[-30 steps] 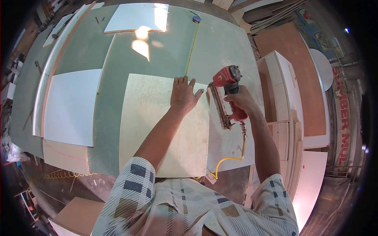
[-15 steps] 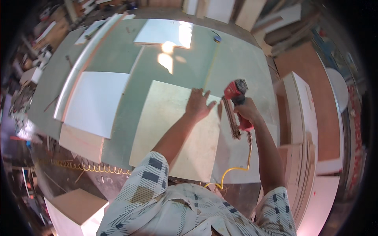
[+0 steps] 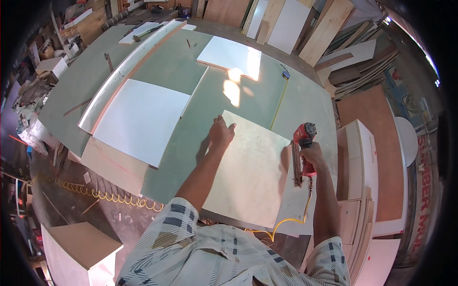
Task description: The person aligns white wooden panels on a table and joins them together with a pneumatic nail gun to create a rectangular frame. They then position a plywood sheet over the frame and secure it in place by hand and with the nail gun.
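Observation:
A pale plywood panel [image 3: 250,171] lies in front of me on a green work table [image 3: 174,148]. At its far left corner my left hand [image 3: 220,135] is closed on the edge, thumb on the top face and the other fingers along the rim. My right hand [image 3: 312,155] is wrapped around the handle of a red and black air nailer [image 3: 305,136], held upright just beyond the panel's right edge. A yellow air hose [image 3: 288,220] runs from the nailer's base down toward my body.
White boards [image 3: 140,117] lie left and at the far side [image 3: 231,55]. A long white strip [image 3: 126,78] crosses the left. A tape measure [image 3: 286,75] has its yellow blade out. Cabinet pieces [image 3: 355,159] stand at the right, a box [image 3: 83,245] at lower left, and planks [image 3: 324,31] lean behind.
My left hand has moved from the panel's far right area to its far left corner and closed there. The view has shifted, and my right hand still holds the nailer.

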Action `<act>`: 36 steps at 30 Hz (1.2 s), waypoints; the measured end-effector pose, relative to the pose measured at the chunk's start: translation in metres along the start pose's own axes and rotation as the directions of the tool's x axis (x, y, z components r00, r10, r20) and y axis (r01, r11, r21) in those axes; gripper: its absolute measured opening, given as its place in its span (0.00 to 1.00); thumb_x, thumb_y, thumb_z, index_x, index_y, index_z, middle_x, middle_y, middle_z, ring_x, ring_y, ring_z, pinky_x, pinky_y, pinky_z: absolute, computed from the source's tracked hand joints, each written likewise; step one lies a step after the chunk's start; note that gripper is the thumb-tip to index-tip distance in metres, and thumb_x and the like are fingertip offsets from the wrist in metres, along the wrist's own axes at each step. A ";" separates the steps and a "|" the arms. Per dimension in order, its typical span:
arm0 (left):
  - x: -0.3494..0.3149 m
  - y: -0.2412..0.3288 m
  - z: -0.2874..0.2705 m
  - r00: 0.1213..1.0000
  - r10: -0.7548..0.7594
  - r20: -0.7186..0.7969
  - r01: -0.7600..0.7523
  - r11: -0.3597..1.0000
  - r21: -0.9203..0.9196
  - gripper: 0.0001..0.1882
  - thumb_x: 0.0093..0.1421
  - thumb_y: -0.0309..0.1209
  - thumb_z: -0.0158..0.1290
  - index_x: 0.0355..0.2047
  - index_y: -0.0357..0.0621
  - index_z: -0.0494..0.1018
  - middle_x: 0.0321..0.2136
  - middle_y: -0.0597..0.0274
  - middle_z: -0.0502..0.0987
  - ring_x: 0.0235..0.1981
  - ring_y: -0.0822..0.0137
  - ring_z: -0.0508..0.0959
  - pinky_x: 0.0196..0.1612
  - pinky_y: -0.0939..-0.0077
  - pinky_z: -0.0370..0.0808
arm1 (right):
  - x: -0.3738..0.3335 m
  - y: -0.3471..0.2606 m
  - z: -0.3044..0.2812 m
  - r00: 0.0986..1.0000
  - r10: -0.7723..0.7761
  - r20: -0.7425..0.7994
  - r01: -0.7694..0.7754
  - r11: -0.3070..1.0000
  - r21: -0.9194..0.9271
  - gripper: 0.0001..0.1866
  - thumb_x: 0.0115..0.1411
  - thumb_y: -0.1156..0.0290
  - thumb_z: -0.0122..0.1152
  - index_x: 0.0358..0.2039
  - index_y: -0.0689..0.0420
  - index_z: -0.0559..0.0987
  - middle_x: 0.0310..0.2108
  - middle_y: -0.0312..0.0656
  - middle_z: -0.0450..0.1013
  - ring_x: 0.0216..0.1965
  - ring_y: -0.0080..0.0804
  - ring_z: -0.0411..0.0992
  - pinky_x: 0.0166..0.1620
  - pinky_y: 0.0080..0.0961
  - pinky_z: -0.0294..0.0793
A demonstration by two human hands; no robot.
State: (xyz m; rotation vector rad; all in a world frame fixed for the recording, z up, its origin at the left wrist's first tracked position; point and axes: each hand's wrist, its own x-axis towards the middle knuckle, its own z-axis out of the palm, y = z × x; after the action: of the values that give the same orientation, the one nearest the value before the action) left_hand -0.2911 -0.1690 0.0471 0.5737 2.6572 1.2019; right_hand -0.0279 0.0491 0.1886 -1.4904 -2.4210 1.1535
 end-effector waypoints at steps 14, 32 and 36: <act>0.024 -0.032 -0.007 0.986 -0.011 0.163 0.044 0.979 -0.198 0.40 0.56 0.53 0.68 0.58 0.33 0.72 0.51 0.40 0.78 0.53 0.45 0.81 0.55 0.54 0.78 | -0.056 -0.170 0.108 0.989 0.012 0.147 -0.052 0.961 0.272 0.08 0.54 0.75 0.68 0.32 0.60 0.77 0.20 0.37 0.73 0.17 0.28 0.73 0.23 0.31 0.76; 0.023 -0.007 0.002 0.995 -0.010 -0.098 0.008 1.000 -0.019 0.25 0.62 0.47 0.63 0.40 0.33 0.75 0.41 0.43 0.81 0.38 0.42 0.84 0.41 0.52 0.83 | -0.038 0.024 0.013 0.917 0.126 -0.378 -0.169 0.982 -0.083 0.19 0.55 0.60 0.65 0.39 0.65 0.82 0.29 0.52 0.81 0.30 0.43 0.83 0.34 0.39 0.80; 0.020 -0.005 0.008 0.995 0.033 -0.093 -0.034 0.999 -0.003 0.24 0.63 0.47 0.63 0.38 0.33 0.76 0.39 0.43 0.81 0.38 0.42 0.84 0.41 0.52 0.82 | -0.020 0.031 0.030 0.976 0.057 -0.212 -0.098 0.977 -0.189 0.25 0.57 0.53 0.65 0.44 0.64 0.82 0.37 0.57 0.82 0.46 0.53 0.82 0.47 0.43 0.79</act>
State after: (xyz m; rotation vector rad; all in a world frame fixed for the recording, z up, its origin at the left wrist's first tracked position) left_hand -0.3087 -0.1582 0.0377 0.5773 2.7312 1.2732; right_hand -0.0073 0.0244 0.1536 -1.6798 -2.4124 0.7426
